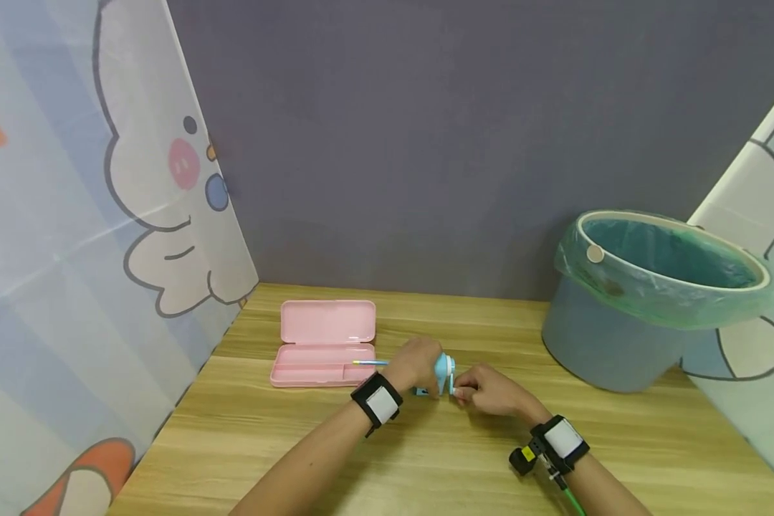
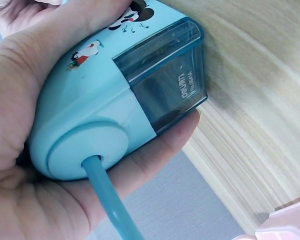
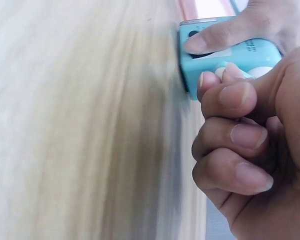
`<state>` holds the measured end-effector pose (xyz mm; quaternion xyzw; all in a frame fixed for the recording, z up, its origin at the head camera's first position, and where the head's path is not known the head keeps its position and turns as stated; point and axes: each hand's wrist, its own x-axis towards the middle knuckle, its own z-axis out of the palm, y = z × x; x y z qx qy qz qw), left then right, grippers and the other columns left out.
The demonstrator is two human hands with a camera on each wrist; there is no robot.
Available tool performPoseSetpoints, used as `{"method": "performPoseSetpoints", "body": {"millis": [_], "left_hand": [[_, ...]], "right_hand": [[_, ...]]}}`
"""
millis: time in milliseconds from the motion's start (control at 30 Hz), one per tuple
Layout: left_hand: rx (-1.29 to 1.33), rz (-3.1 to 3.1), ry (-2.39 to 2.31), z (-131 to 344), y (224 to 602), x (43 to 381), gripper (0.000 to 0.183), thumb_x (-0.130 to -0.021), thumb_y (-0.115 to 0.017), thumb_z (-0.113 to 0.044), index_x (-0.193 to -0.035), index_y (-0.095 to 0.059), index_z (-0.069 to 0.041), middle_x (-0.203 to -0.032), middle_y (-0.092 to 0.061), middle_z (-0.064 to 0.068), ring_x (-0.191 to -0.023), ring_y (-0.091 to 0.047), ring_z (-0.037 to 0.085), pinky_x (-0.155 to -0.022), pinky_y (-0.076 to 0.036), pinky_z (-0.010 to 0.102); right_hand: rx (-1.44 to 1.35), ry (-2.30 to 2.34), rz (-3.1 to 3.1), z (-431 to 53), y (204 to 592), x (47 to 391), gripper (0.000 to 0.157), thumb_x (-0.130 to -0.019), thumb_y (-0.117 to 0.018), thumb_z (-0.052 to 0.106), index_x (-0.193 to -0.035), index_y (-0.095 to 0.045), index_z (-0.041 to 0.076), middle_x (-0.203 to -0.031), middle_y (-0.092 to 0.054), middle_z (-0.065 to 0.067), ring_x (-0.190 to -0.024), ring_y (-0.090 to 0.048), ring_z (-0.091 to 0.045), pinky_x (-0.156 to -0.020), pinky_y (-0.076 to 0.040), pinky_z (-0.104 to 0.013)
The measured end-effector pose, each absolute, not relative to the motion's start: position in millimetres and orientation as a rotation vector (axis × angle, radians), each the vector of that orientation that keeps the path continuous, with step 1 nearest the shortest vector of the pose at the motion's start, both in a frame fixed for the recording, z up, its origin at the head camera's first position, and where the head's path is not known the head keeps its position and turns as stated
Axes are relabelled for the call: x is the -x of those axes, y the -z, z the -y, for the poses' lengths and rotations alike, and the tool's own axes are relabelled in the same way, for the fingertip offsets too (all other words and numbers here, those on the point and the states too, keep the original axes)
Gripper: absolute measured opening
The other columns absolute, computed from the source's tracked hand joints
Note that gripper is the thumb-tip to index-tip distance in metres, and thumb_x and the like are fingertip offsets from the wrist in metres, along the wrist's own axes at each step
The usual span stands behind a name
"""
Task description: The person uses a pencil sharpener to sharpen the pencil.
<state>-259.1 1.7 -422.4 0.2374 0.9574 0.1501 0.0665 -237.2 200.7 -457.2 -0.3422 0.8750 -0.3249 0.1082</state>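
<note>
A light blue crank pencil sharpener (image 2: 100, 97) with cartoon prints and a clear dark shavings drawer (image 2: 170, 82) stands on the table. My left hand (image 1: 416, 364) grips its body, thumb on one side and fingers on the other. A blue pencil (image 2: 110, 200) is stuck into the round hole; in the head view its yellow end points left, over the pink case. At the sharpener's right side my right hand (image 1: 492, 390) pinches the small crank handle (image 1: 452, 387) between thumb and fingers. Those fingers hide most of the knob in the right wrist view.
An open pink pencil case (image 1: 327, 322) with divided compartments lies left of the sharpener. A grey-blue bucket (image 1: 609, 344) lined with a green bag stands at the right. Behind the wooden table (image 1: 232, 430) rises a grey panel (image 1: 426, 143); printed cloths hang at both sides.
</note>
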Motion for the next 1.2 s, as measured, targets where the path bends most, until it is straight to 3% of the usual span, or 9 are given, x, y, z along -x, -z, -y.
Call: {"method": "performPoseSetpoints", "body": {"millis": [767, 1200], "left_hand": [[-0.715, -2.877, -0.454, 0, 419, 258, 0.043, -0.059, -0.102, -0.022, -0.087, -0.071, -0.012, -0.08, -0.064, -0.005, -0.069, -0.057, 0.01, -0.06, -0.049, 0.023], [-0.719, -2.879, -0.401, -1, 416, 256, 0.04, -0.06, -0.102, -0.021, -0.084, -0.07, -0.013, -0.077, -0.063, -0.005, -0.066, -0.056, 0.011, -0.057, -0.048, 0.023]], "right_hand": [[1.01, 0.923, -2.532, -202, 439, 231, 0.035, -0.105, -0.056, 0.014, -0.07, -0.063, 0.008, -0.058, -0.039, 0.014, -0.048, -0.029, 0.002, -0.053, -0.03, -0.017], [1.051, 0.968, -2.49, -203, 434, 229, 0.035, -0.103, -0.056, 0.01, -0.069, -0.061, 0.004, -0.058, -0.036, 0.014, -0.048, -0.026, 0.003, -0.052, -0.027, -0.017]]}}
